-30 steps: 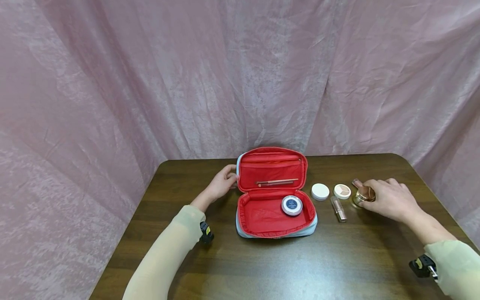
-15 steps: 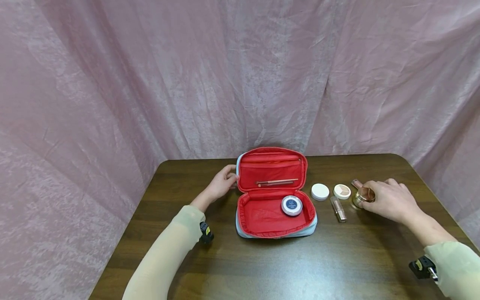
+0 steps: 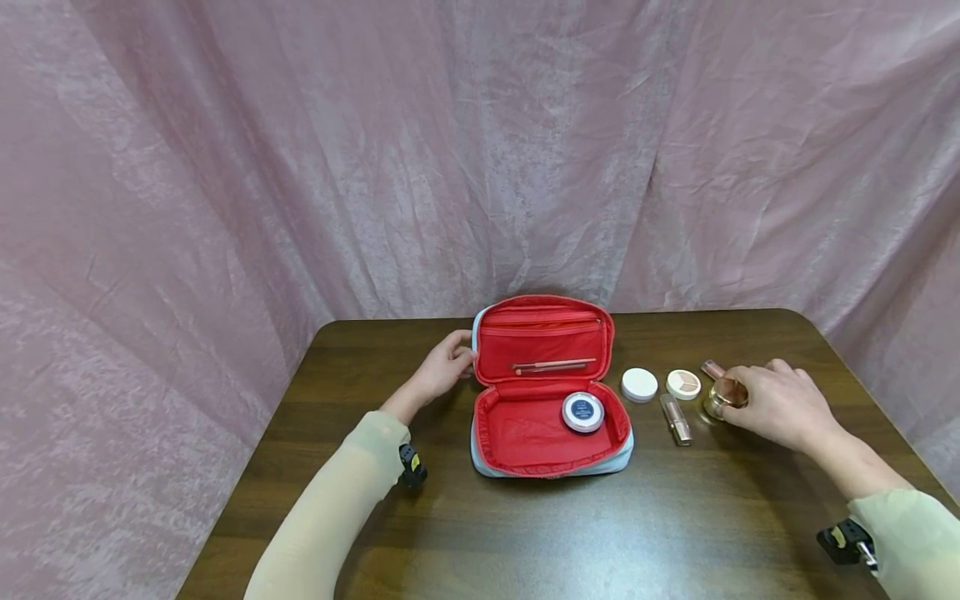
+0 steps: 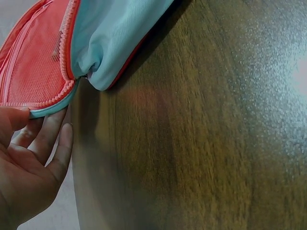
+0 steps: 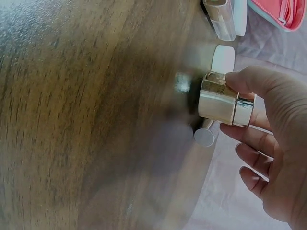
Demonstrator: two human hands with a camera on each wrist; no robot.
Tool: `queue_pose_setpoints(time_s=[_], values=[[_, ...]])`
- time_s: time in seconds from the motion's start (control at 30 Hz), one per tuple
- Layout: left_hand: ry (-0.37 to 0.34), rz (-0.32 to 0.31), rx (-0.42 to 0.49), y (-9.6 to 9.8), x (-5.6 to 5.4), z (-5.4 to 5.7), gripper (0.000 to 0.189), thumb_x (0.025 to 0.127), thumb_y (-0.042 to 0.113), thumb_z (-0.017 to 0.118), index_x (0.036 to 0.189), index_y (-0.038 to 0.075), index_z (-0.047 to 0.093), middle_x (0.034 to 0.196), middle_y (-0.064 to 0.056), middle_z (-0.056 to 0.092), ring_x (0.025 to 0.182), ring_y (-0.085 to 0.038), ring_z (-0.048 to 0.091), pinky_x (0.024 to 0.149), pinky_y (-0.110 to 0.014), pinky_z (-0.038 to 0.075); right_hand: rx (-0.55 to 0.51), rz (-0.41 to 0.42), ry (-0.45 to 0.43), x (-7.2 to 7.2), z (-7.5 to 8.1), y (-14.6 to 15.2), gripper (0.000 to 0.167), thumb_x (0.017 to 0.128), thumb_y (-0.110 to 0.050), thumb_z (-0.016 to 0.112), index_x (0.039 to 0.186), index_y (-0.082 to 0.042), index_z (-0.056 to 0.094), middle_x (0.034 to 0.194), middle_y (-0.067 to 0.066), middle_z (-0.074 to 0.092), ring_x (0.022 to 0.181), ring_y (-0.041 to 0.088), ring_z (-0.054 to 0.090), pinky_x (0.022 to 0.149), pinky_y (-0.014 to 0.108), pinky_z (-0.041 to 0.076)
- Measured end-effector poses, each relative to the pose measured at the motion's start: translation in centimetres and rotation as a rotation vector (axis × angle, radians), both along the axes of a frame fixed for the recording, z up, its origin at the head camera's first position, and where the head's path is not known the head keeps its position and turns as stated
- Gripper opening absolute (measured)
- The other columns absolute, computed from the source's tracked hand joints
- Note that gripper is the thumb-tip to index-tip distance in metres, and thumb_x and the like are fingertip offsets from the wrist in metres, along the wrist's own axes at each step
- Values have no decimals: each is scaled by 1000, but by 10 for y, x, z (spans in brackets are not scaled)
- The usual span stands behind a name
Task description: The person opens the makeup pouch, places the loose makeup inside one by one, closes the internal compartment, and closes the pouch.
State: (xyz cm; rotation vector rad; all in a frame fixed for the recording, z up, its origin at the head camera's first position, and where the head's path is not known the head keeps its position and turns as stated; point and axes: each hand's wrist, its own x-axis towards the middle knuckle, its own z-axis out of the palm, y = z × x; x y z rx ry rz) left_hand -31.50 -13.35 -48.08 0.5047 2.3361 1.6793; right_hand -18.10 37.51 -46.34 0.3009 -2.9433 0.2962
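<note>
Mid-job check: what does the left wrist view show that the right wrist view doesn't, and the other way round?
Only the left wrist view: the left hand, gripping the lid edge of the bag, and the bag's long pale blue side.

Only the right wrist view: the right hand, holding the gold jar; a clear-capped tube and a white jar near the top; a white case and a second tube, both partly hidden by the gold jar.

Both: the wooden table, part of the bag and some curtain.

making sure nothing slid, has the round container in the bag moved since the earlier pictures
No, judged against the red bag rim in the head view, the round container keeps its place.
</note>
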Motion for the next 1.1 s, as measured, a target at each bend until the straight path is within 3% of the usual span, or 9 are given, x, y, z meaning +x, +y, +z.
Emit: queue_pose_setpoints(time_s=[0.27, 0.53, 0.9, 1.1], values=[[2, 4, -1, -1, 0, 0, 35, 107, 5, 49, 142, 2, 47, 112, -20, 70, 98, -27, 70, 96, -54, 53, -7, -9, 33, 4, 9, -2, 25, 78, -36, 83, 94, -23, 69, 75, -16, 59, 89, 27, 51, 70, 44, 35], [0, -13, 19, 0, 0, -1, 36, 108, 5, 49, 143, 0, 45, 116, -26, 68, 105, -40, 68, 98, -57, 51, -17, -2, 85, 7, 23, -4, 23, 76, -32, 84, 90, -27, 66, 76, -17, 58, 97, 31, 50, 75, 48, 35], [13, 5, -25, -1, 0, 2, 35, 107, 6, 49, 142, 4, 48, 112, -18, 71, 99, -26, 70, 94, -48, 56, -55, 48, 146, 11, 54, -24, 27, 74, -30, 88, 89, -30, 65, 81, -16, 60, 108, 32, 51, 86, 52, 35], [9, 3, -24, 0, -2, 1, 35, 107, 6, 49, 142, 5, 47, 112, -19, 71, 99, -27, 70, 95, -51, 54, -46, 89, 187, 10, 63, -39, 27, 74, -28, 87, 90, -30, 65, 80, -16, 60, 109, 33, 51, 86, 55, 35]])
